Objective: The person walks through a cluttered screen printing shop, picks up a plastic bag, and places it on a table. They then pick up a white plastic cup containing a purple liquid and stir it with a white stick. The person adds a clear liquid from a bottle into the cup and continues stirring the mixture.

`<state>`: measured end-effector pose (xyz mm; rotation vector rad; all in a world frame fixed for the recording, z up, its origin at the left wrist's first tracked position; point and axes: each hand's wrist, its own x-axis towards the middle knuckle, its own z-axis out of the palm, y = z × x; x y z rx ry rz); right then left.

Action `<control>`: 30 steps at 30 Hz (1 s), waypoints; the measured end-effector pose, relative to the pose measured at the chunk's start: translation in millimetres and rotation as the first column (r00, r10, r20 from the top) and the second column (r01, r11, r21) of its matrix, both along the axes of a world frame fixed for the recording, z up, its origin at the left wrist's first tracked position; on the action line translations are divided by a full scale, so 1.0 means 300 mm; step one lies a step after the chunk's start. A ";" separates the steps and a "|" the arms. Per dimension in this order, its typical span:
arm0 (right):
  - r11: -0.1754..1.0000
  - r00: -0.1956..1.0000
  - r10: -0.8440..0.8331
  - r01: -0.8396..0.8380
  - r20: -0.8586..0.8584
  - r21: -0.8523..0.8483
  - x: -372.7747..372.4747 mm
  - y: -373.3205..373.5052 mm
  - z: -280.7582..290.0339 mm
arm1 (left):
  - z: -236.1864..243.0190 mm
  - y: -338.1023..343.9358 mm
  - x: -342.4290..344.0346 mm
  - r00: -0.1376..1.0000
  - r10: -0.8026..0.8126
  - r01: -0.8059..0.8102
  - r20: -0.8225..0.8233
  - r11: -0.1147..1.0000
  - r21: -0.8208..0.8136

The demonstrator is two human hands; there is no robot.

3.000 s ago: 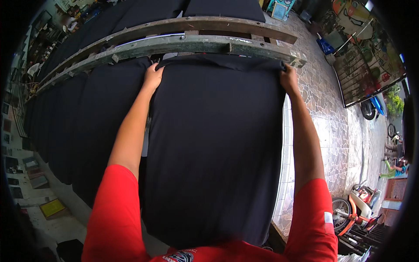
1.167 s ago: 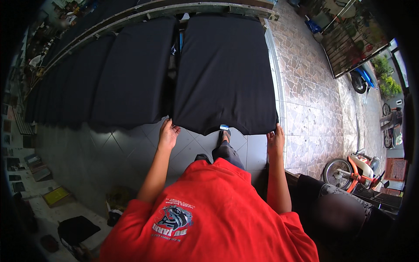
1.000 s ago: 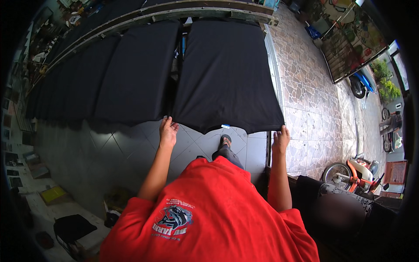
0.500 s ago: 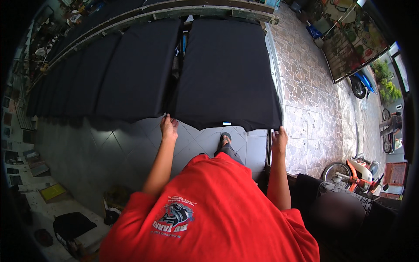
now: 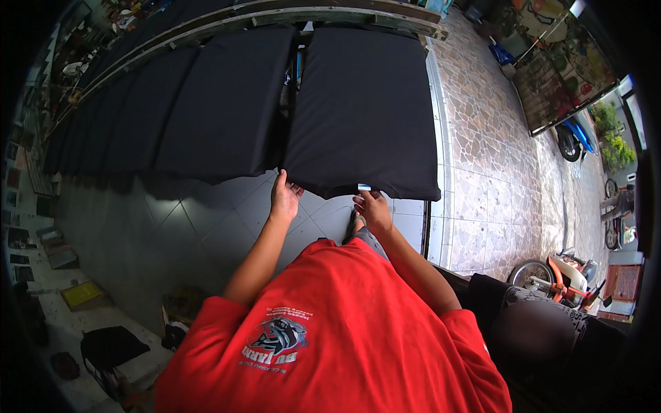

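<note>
We looked down past our red top (image 5: 392,303), which filled the space around 6 o'clock. A black shirt (image 5: 365,110) lay spread flat between 12 and 1 o'clock, its far edge by a long wooden rail (image 5: 358,12) and its near edge facing us. That near edge dipped in a shallow neckline, with a small white-and-blue label (image 5: 363,186) at the collar.

Our hands were a little apart from each other. The left hand (image 5: 286,196), toward 9 o'clock and close to the middle, had its thumb at the shirt's near left corner (whether it pinched the cloth, we could not tell). The right hand (image 5: 372,210), toward 3 o'clock and just as central, had its fingers closed on the collar at the label.

From 10 to 11 o'clock, more black cloth panels (image 5: 224,103) ran in a row, the nearest split from the shirt by a narrow gap. Grey floor tiles (image 5: 227,220) showed below them. At 2 o'clock stretched stone-patterned paving (image 5: 482,103); between 3 and 4 o'clock stood an orange-and-white motorcycle (image 5: 561,272). A yellow panel (image 5: 82,294) lay near 8 o'clock.
</note>
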<state>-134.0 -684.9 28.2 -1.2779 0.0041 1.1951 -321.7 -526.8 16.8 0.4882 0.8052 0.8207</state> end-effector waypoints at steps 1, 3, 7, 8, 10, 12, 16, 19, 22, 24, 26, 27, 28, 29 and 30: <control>0.998 0.997 0.059 -0.059 0.057 -0.003 -0.002 -0.014 -0.039 | 0.010 0.001 0.001 1.000 0.006 -0.006 -0.018 1.000 0.001; 0.984 0.969 0.180 -0.179 0.167 -0.021 -0.028 -0.084 -0.106 | 0.023 -0.003 -0.002 0.998 0.022 -0.022 -0.054 1.000 0.000; 0.943 0.986 0.157 -0.166 -0.057 -0.287 -0.078 -0.158 -0.120 | -0.004 0.015 -0.030 0.987 0.161 -0.163 -0.030 0.982 -0.093; 0.951 0.971 0.229 -0.237 -0.066 -0.196 -0.073 -0.166 -0.150 | -0.010 0.025 -0.035 0.983 0.179 -0.183 -0.046 0.977 -0.111; 0.965 0.969 0.235 -0.242 -0.075 -0.100 -0.070 -0.153 -0.133 | -0.011 0.050 -0.044 0.978 0.206 -0.209 -0.034 0.967 -0.144; 0.967 0.969 0.242 -0.246 -0.057 -0.061 -0.060 -0.158 -0.106 | -0.020 0.069 -0.051 0.972 0.228 -0.234 -0.059 0.963 -0.135; 0.993 1.000 -0.012 0.009 -0.020 -0.121 0.032 -0.258 -0.134 | -0.056 0.123 -0.061 0.933 0.344 -0.357 -0.101 0.921 -0.158; 0.954 0.953 -0.299 0.297 -0.047 -0.046 0.225 -0.370 -0.283 | -0.051 0.137 -0.011 0.932 0.352 -0.363 -0.089 0.908 -0.210; 0.938 0.938 -0.346 0.346 -0.013 -0.015 0.311 -0.338 -0.082 | -0.053 0.123 -0.024 0.957 0.285 -0.289 -0.046 0.941 -0.174; 0.967 0.966 -0.238 0.245 0.099 -0.068 0.318 -0.297 0.015 | -0.007 0.088 -0.022 0.991 0.091 -0.109 -0.097 0.975 -0.193; 0.986 0.981 -0.088 0.111 0.174 -0.125 0.288 -0.254 0.057 | 0.029 0.032 -0.013 0.984 -0.090 0.060 -0.155 0.980 -0.188; 0.988 0.978 -0.012 0.044 0.210 -0.149 0.258 -0.229 0.072 | 0.043 -0.011 0.004 0.967 -0.171 0.139 -0.190 0.975 -0.172; 0.987 0.982 -0.036 0.065 0.185 -0.150 0.241 -0.210 0.060 | 0.057 -0.043 0.028 0.941 -0.253 0.221 -0.223 0.962 -0.160; 0.979 0.978 -0.132 0.155 0.162 -0.135 0.218 -0.194 0.045 | 0.074 -0.062 0.050 0.932 -0.304 0.277 -0.197 0.949 -0.152; 0.976 0.971 -0.174 0.191 0.164 -0.100 0.199 -0.184 0.034 | 0.067 -0.079 0.067 0.942 -0.286 0.264 -0.176 0.955 -0.137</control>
